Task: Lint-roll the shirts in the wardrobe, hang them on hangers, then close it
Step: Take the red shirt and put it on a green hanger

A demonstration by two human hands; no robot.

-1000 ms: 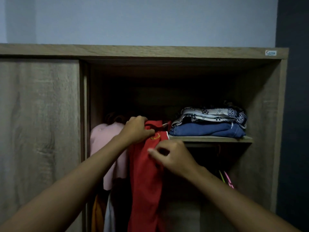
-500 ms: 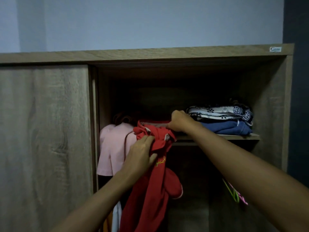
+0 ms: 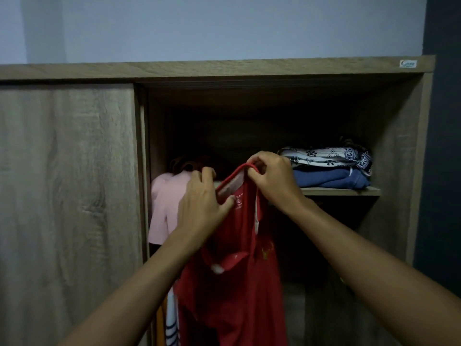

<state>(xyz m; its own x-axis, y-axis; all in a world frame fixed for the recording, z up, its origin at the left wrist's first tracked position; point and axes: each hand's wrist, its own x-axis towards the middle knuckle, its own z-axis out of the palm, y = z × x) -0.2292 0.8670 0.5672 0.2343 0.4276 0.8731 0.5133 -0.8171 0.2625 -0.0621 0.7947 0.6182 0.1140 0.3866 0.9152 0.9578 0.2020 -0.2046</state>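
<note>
Since half a second ago, the right hand (image 3: 272,181) leaves the shelf (image 3: 341,191) and joins the left hand (image 3: 204,198) at the red shirt (image 3: 237,245). Both hands' fingers (image 3: 259,171) pinch its collar, stretched between them. The shirt hangs below them before the open wardrobe (image 3: 399,171), beside a hanging pink shirt (image 3: 167,203).

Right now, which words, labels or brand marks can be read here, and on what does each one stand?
Sticker on the wardrobe top edge, right end: a blue brand word, too blurred to read.
Printed neck label inside the red shirt collar: letters and a round mark, too small to read.
Yellow emblem on the red shirt front: a figure, no readable letters.
No other text shows.
</note>
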